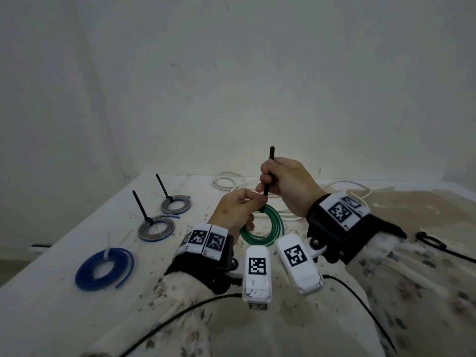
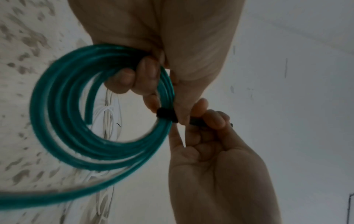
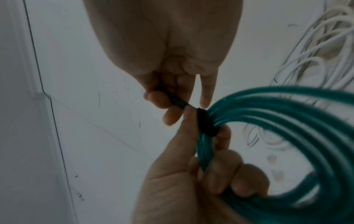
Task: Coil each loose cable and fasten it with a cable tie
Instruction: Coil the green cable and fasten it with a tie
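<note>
A coiled green cable (image 1: 268, 229) hangs above the table, and my left hand (image 1: 238, 207) grips it at its top, fingers curled round the strands (image 2: 138, 75). A black cable tie (image 1: 268, 180) is looped round the green coil (image 2: 166, 114) next to my left thumb. My right hand (image 1: 286, 184) pinches the tie's long tail, which sticks up past my fingers. In the right wrist view the tie's loop (image 3: 206, 122) sits tight on the green coil (image 3: 287, 128), and the right fingers (image 3: 159, 98) hold the tail just beside it.
On the table (image 1: 64, 253) to the left lie a blue coil (image 1: 103, 269) with a white tie and two grey coils (image 1: 157, 228) (image 1: 176, 204) with black ties standing up. Loose white cable (image 1: 257, 186) lies behind my hands. A black lead (image 1: 438, 246) lies at the right.
</note>
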